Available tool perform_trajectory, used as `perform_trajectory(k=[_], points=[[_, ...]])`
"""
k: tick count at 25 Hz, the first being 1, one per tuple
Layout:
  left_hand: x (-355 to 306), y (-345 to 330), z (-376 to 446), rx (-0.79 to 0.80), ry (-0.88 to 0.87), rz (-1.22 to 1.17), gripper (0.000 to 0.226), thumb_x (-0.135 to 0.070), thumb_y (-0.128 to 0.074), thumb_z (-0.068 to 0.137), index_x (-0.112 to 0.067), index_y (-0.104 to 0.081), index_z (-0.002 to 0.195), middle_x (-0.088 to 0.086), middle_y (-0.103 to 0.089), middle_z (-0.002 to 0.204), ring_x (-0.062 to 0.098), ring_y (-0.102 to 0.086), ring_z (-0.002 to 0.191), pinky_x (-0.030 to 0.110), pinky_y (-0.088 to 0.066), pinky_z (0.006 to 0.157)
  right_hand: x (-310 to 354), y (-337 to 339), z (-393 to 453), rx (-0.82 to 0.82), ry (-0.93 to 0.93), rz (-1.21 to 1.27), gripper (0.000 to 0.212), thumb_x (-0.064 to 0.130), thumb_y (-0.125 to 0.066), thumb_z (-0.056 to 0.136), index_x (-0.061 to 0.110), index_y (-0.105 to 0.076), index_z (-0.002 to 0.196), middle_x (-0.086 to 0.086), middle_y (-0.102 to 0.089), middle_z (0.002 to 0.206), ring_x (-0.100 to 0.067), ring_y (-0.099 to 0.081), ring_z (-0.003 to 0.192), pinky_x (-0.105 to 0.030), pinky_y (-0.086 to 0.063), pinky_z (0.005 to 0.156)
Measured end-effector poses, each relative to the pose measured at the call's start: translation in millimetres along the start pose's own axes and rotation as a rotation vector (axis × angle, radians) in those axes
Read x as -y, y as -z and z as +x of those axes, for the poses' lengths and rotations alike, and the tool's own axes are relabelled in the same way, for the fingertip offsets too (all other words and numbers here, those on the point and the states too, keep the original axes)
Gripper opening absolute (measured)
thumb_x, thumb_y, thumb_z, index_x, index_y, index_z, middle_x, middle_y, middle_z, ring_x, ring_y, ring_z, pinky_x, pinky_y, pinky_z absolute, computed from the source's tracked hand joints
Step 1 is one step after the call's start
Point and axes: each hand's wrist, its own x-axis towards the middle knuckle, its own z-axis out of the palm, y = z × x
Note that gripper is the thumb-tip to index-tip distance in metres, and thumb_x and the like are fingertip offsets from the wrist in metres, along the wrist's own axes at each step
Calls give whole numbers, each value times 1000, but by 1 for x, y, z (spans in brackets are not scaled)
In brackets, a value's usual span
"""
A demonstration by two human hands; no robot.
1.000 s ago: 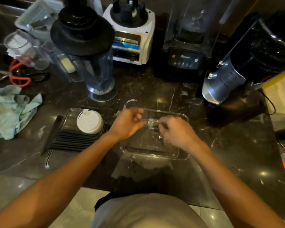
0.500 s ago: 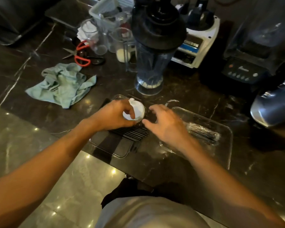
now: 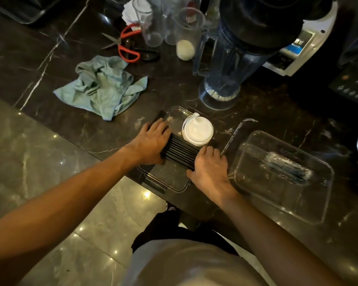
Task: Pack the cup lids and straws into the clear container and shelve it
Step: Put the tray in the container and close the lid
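Observation:
A row of black straws (image 3: 181, 150) lies across a flat clear tray (image 3: 174, 189) near the counter's front edge. My left hand (image 3: 151, 143) clasps the straws' left ends and my right hand (image 3: 209, 168) clasps their right ends. A stack of white cup lids (image 3: 197, 131) stands on the same tray just behind the straws, touched by neither hand. To the right sits the clear container (image 3: 322, 203), holding a plastic-wrapped bundle of straws (image 3: 287, 170).
A crumpled teal cloth (image 3: 103, 87) lies behind and to the left, with red-handled scissors (image 3: 126, 48) beyond it. A blender jug (image 3: 223, 79), clear measuring cups (image 3: 184, 34) and blender bases (image 3: 298, 48) crowd the back. The counter edge runs just in front of the tray.
A second ago both hands were inside the clear container. Then my left hand held the white lids; now the lids stand on the tray and both hands grip the black straws.

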Motion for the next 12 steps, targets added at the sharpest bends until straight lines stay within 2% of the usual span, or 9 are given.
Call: perform_trajectory(k=[2, 6, 9, 12], points=[[-1, 2, 6, -7, -49, -13, 103, -52, -81, 73, -16, -33, 156, 11, -33, 162, 32, -25, 153, 57, -23, 123, 1, -1, 3, 24, 18, 5, 81, 55, -72, 85, 1, -48, 141, -16, -56, 134, -30, -54, 124, -43, -46, 98], [-5, 10, 16, -11, -104, 37, 76, -49, -77, 77, -23, -49, 143, 8, -49, 145, 29, -45, 136, 52, -34, 114, 5, -1, 5, 15, 10, 60, 66, 48, -76, 83, 6, -56, 130, -14, -57, 128, -29, -53, 120, -42, -48, 96], [-6, 8, 22, 22, -133, 41, 53, -48, -71, 79, -27, -60, 126, 3, -62, 133, 25, -55, 127, 50, -38, 108, 8, -2, 9, -5, 2, 60, 54, 44, -76, 83, 9, -62, 122, -12, -59, 124, -28, -54, 118, -41, -47, 95], [-9, 7, 22, 40, -144, 23, 36, -45, -69, 84, -25, -65, 113, 1, -68, 119, 21, -64, 112, 41, -44, 103, 12, -4, 13, 32, 6, 32, 43, 40, -72, 89, 10, -67, 119, -10, -64, 122, -27, -57, 118, -41, -44, 97]])
